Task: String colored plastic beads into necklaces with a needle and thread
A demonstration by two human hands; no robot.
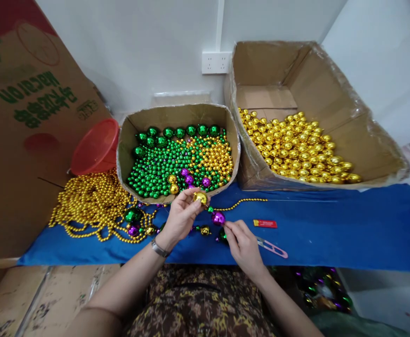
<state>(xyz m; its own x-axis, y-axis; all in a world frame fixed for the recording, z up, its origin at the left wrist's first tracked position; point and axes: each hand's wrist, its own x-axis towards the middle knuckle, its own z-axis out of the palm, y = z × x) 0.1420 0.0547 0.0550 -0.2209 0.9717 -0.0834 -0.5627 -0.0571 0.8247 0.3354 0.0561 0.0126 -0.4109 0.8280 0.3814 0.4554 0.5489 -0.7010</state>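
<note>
My left hand (180,217) is closed on a large gold bead (200,198), held just in front of the small cardboard box (124,154). My right hand (243,245) pinches next to a purple bead (218,218) on a string of mixed beads lying on the blue cloth (331,229). A thin strand of small gold beads (242,202) runs off to the right from between my hands. The small box holds green, gold and purple beads (177,161).
A large cardboard box of gold beads (298,147) stands at the right. A heap of gold bead strands (92,206) and a red bowl (96,147) lie at the left. A red lighter (265,223) and pink snips (273,248) rest near my right hand.
</note>
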